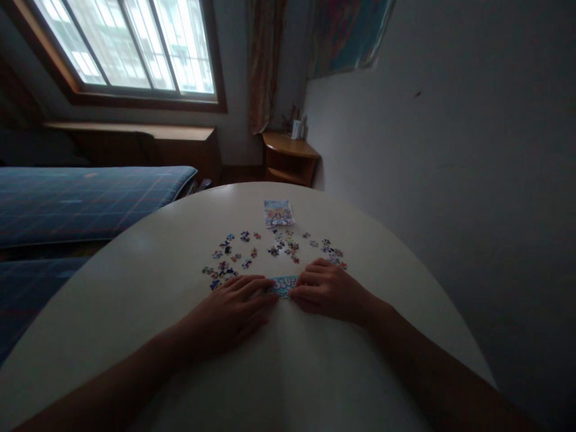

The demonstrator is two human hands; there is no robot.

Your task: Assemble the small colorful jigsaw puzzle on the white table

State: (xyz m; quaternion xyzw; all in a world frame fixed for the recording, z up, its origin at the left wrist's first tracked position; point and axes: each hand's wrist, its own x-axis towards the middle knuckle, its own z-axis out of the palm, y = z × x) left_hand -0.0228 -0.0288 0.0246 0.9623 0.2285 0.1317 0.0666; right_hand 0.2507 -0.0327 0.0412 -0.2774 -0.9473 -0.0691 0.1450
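On the round white table (382, 264), your left hand (240, 300) and right hand (328, 289) grip opposite ends of a light-blue jigsaw strip (284, 287).

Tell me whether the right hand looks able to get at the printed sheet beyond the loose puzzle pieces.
Probably yes: only low, loose puzzle pieces lie between the right hand and the printed sheet, though that hand would have to leave the light-blue strip.

L/R hands (243, 298) (326, 290) fwd, near e/o

A curtain (264, 66) hangs right of the window (144, 45), near a wooden corner cabinet (285, 144).
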